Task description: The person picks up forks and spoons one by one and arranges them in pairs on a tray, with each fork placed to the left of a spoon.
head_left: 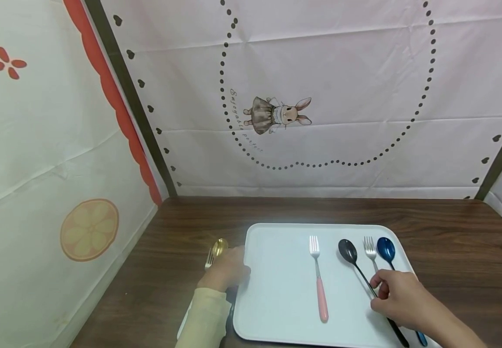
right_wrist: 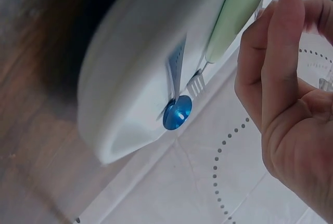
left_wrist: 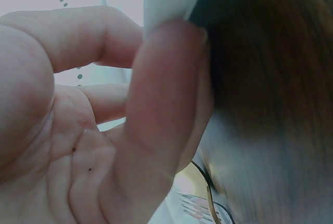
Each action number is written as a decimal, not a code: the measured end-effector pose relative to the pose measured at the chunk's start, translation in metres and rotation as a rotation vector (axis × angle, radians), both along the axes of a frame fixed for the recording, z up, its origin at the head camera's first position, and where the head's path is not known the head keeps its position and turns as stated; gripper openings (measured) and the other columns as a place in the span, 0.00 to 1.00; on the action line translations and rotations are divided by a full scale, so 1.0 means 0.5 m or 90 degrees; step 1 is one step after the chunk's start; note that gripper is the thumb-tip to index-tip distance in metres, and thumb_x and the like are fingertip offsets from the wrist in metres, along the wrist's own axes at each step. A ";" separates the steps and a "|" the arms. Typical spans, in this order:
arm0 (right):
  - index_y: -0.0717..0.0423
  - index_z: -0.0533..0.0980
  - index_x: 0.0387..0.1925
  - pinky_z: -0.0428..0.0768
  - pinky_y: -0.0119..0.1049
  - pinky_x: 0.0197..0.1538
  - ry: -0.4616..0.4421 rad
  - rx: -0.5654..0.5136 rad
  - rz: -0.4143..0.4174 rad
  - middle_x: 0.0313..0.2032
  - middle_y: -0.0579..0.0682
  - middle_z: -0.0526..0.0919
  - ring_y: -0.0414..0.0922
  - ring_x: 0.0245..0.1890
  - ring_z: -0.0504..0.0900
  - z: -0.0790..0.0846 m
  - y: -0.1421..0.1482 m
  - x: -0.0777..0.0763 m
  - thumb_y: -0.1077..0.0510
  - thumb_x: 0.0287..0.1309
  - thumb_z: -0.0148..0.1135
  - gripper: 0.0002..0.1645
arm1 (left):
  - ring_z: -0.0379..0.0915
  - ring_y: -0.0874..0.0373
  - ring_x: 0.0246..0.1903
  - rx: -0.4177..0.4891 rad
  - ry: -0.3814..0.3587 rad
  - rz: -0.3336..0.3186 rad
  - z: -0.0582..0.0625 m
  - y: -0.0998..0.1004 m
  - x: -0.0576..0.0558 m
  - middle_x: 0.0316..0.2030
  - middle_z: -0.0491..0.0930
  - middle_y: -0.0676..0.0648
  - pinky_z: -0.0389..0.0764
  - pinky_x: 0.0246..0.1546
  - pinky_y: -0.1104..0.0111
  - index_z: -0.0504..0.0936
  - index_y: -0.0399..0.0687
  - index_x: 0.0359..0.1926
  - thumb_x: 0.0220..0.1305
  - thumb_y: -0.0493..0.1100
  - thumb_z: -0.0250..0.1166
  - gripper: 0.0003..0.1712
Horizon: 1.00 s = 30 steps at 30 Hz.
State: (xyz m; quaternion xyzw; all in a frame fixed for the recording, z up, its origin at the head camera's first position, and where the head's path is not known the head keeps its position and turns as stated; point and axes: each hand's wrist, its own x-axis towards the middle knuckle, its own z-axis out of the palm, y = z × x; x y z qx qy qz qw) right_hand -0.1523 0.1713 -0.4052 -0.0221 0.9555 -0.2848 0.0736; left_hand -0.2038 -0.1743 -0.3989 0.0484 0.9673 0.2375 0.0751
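Leftmost, one gold spoon (head_left: 220, 246) and one silver-tined fork (head_left: 209, 259) show beside the left hand (head_left: 225, 268), whose fingers are clamped on the rim of one white, round-cornered tray (head_left: 279, 285). Across it come one pink-handled fork (head_left: 321, 292), one black spoon (head_left: 347, 251) with oval bowl and slender handle, pinched by the right hand (head_left: 401, 297) over the tray's right half, one green-handled fork (right_wrist: 235, 21), and one shiny blue spoon (head_left: 386, 249).

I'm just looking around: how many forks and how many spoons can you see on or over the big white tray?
Forks: 2 (pink-handled fork, green-handled fork)
Spoons: 2 (black spoon, blue spoon)
Total seen on or over the white tray: 4
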 end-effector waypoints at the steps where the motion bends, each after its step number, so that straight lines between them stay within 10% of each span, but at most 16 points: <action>1: 0.55 0.76 0.31 0.74 0.35 0.17 -0.001 0.000 0.000 0.18 0.47 0.71 0.42 0.15 0.70 0.000 -0.001 -0.001 0.62 0.35 0.67 0.14 | 0.69 0.52 0.26 -0.004 0.002 -0.001 0.001 0.000 0.000 0.32 0.75 0.44 0.75 0.28 0.58 0.72 0.36 0.53 0.53 0.37 0.58 0.24; 30: 0.55 0.78 0.32 0.74 0.34 0.20 -0.009 0.005 0.030 0.18 0.46 0.73 0.41 0.18 0.70 -0.016 -0.031 -0.013 0.63 0.35 0.66 0.14 | 0.69 0.51 0.28 0.032 -0.009 0.011 0.003 0.002 -0.003 0.35 0.76 0.44 0.77 0.31 0.54 0.73 0.38 0.53 0.53 0.35 0.57 0.23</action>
